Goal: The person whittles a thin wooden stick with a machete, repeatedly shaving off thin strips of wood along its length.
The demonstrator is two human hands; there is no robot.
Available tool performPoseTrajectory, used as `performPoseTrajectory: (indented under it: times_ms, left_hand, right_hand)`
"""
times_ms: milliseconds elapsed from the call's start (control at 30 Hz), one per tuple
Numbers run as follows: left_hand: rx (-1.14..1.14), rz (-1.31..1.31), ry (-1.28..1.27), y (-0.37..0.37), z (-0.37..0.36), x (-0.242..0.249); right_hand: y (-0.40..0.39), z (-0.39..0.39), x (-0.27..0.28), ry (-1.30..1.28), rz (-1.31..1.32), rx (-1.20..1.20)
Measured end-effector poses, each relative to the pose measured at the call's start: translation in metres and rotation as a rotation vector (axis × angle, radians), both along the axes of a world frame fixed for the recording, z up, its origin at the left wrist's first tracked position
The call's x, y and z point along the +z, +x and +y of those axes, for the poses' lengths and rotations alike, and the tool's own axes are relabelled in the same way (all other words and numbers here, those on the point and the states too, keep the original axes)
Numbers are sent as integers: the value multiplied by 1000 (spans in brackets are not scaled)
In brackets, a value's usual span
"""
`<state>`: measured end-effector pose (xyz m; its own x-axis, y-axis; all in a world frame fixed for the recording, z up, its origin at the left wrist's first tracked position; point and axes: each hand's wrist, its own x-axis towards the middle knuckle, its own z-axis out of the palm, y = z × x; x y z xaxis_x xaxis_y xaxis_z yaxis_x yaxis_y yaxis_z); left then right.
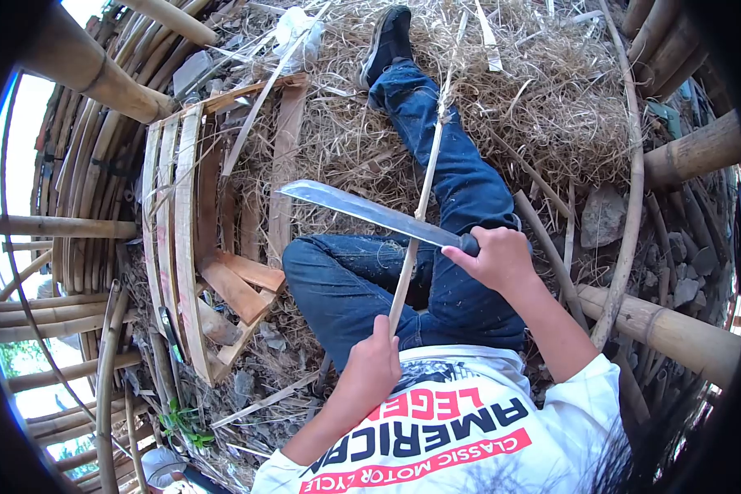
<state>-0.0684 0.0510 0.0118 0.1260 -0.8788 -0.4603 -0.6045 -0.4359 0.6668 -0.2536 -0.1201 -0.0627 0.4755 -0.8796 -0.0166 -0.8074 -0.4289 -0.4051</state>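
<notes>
My right hand (pixel 500 259) is wrapped round the dark handle of a machete (pixel 370 212). Its broad blade points to the left and crosses a bamboo strip (pixel 426 185) in this view. The near end of that long pale strip is gripped in my left hand (pixel 372 366), close to my waist. From there the strip runs up and away over my jeans (pixel 469 177), with frayed fibres partway along it. One leg is stretched out to a dark shoe (pixel 389 41); the other is bent under the blade.
A slatted wooden crate (pixel 191 239) lies on its side to my left. Dry shavings (pixel 543 107) cover the ground ahead. Thick bamboo poles (pixel 667 325) stand at the right, near a grey rock (pixel 603 216). Stacked bamboo (pixel 78 165) forms a wall at left; a white plastic bag (pixel 299 37) lies at the top.
</notes>
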Motion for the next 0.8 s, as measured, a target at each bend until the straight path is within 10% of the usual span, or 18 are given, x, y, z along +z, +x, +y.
performPoseTrajectory:
  times_ms: [800]
  left_hand:
    - [19,11,38,-11,-4,1]
  right_hand:
    - [-7,-17,-12,-20,-47,0]
